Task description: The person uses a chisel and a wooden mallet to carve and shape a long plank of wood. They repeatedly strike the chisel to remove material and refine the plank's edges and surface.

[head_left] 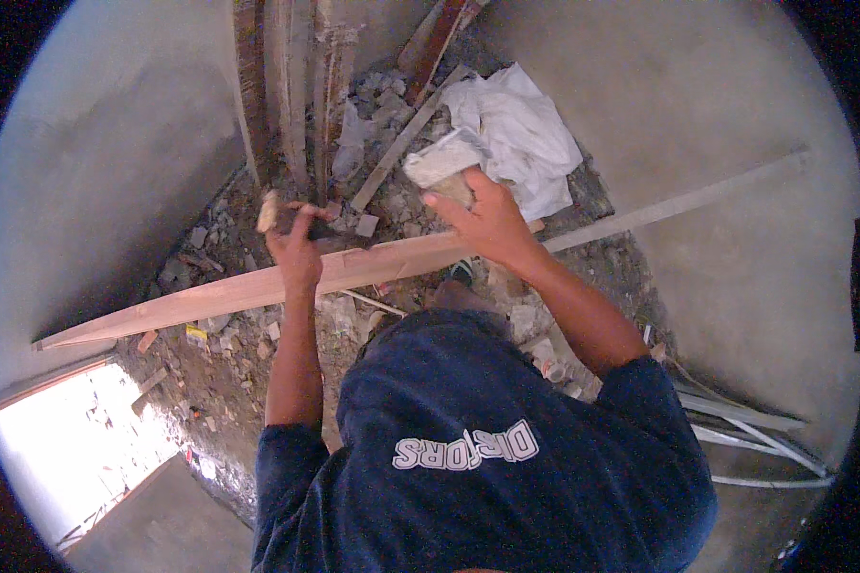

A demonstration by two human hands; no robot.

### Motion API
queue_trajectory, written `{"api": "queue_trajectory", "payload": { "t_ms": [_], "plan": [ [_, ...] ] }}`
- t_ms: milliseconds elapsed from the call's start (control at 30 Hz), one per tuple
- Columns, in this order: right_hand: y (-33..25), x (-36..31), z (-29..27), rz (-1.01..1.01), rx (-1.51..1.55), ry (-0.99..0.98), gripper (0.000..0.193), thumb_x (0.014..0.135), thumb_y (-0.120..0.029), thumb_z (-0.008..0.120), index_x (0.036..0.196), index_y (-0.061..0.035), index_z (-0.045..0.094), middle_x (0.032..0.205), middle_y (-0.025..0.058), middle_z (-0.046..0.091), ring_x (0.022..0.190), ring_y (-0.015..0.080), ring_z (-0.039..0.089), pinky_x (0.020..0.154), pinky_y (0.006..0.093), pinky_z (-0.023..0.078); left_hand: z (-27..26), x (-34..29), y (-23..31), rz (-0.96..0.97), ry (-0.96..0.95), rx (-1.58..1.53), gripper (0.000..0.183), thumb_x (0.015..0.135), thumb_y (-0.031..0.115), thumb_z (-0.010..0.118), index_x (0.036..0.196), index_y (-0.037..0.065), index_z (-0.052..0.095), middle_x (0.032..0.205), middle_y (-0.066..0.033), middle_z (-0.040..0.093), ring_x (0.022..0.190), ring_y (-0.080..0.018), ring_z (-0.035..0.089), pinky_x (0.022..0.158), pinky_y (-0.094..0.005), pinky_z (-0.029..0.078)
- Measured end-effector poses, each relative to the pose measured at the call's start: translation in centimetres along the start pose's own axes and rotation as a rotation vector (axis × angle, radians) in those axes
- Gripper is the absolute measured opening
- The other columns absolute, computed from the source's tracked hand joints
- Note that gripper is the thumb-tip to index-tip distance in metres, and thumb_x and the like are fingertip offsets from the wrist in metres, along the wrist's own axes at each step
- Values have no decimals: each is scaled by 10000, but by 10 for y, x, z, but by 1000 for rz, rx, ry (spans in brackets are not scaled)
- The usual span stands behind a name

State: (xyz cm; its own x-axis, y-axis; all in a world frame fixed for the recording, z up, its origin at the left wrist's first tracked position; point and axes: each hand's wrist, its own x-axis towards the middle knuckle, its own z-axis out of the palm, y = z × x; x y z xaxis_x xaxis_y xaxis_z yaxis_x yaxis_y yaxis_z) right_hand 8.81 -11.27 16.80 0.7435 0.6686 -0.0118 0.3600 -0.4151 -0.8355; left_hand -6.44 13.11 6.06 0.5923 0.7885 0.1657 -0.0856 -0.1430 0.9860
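My left hand (296, 246) is closed round what looks like a trowel, with a pale wooden handle end (268, 211) and a dark blade (349, 239) pointing right. My right hand (490, 222) grips a pale block (444, 160), whitish on its broad face and tan beneath, held higher and farther out than the trowel. A long wooden plank (210, 295) passes below both hands, running from the left wall toward the middle. Whether the trowel blade touches the plank, I cannot tell.
Rubble (229, 334) covers the ground between plastered walls. Upright boards (296, 105) lean at the back beside a white sack (530, 134). A grey batten (678, 202) reaches the right wall. Metal strips (760, 439) lie at lower right; a bright opening (76, 439) is at lower left.
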Motion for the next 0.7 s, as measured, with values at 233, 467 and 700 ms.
{"api": "queue_trajectory", "payload": {
  "t_ms": [233, 467, 700],
  "plan": [
    [63, -37, 4, 285, -307, -300, 591, 775, -315, 784, 1220, -7, 548, 1079, 259, 667, 1038, 452, 643, 891, 507, 513, -103, -17, 22, -87, 314, -576, 120, 920, 51, 622, 1032, 30, 583, 810, -71, 634, 734, -202, 658, 651, -362, 561],
    [113, -130, 56, 336, -252, -460, 671, 767, -420, 768, 1280, -39, 562, 1158, 247, 676, 1082, 437, 643, 932, 499, 516, -179, -106, -5, -253, 266, 12, 168, 898, 109, 701, 1002, -14, 653, 823, -70, 675, 719, -159, 659, 651, -305, 541],
    [74, -137, 115, 348, -447, -793, 679, 782, -521, 754, 1270, -78, 590, 1170, 235, 680, 1082, 430, 652, 930, 502, 522, -203, -192, -33, -392, 255, 210, 265, 854, 84, 768, 1092, 21, 671, 1066, -41, 684, 974, -146, 632, 873, -310, 500]
  ]
}}
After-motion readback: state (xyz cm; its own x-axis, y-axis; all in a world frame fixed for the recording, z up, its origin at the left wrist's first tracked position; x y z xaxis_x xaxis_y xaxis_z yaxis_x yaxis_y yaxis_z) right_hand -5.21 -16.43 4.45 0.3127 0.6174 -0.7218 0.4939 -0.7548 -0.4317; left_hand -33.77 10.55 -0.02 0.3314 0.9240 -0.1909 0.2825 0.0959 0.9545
